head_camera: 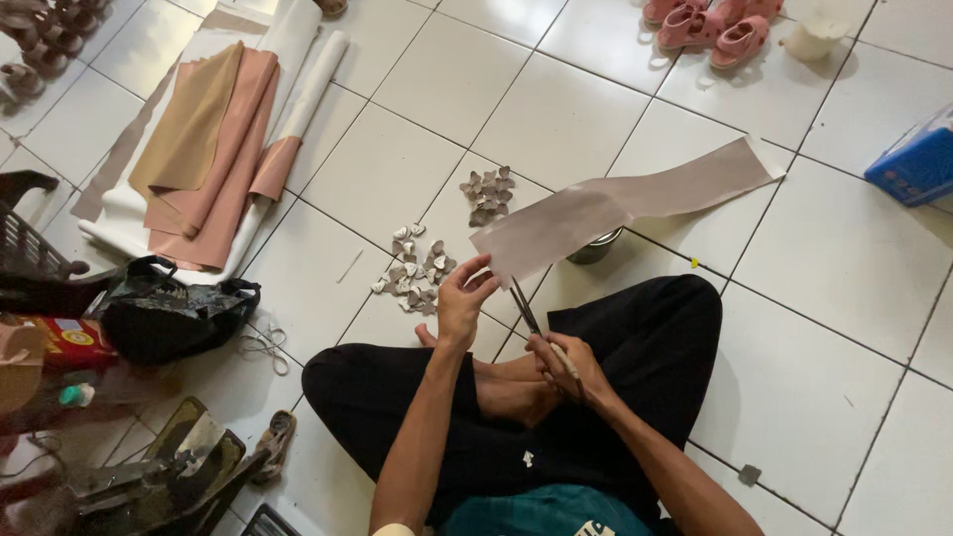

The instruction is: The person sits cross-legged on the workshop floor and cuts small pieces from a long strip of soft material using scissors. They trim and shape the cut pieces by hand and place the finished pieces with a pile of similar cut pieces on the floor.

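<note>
I sit cross-legged on a white tiled floor. My left hand [464, 296] pinches the near end of a long taupe strip of material [615, 203] that stretches up and to the right. My right hand [568, 365] grips a pair of scissors [524, 308], whose blades point up at the strip's near edge beside my left fingers. Two small heaps of cut pieces lie on the floor beyond my hands: a pale one [415, 270] and a darker one [487, 195].
A small metal tin [594, 248] sits under the strip. Rolled pink, tan and white sheets [213, 139] lie at the left, with a black bag [169, 313] and clutter below. Pink shoes [707, 22] and a blue box [915, 159] are at the far right.
</note>
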